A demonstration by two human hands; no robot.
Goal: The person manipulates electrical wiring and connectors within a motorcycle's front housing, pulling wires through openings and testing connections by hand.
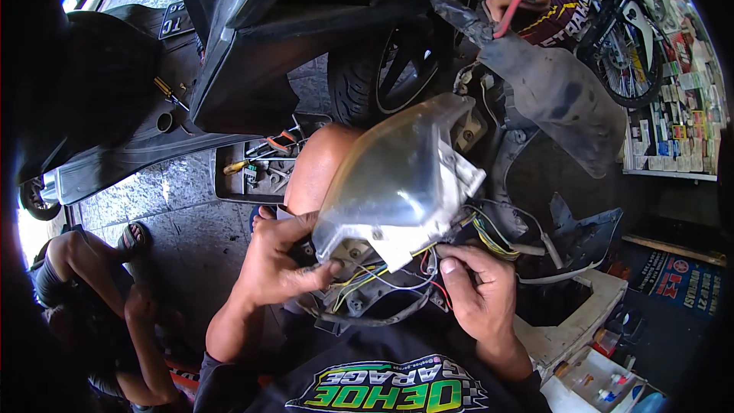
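A scooter headlight [390,164] with a hazy, yellowed clear lens and a white housing lies tilted across my lap, in front of my body. My left hand [287,260] grips its lower left edge, fingers behind and thumb in front. Below the housing runs a bundle of thin wires [367,275] in yellow, white, black and red. My right hand [482,291] pinches wires near a small connector, thumb against forefinger, just under the housing's right side. More coloured wires [493,239] loop out above that hand. The lamp's rear side is partly hidden.
A tool tray [229,190] with screwdrivers and pliers sits at the left. Scooter bodywork and a tyre [355,80] stand ahead. Grey fairing panels [566,92] lie at right, beside another person's hand [501,8]. A person [99,298] sits lower left. A parts box [592,382] stands lower right.
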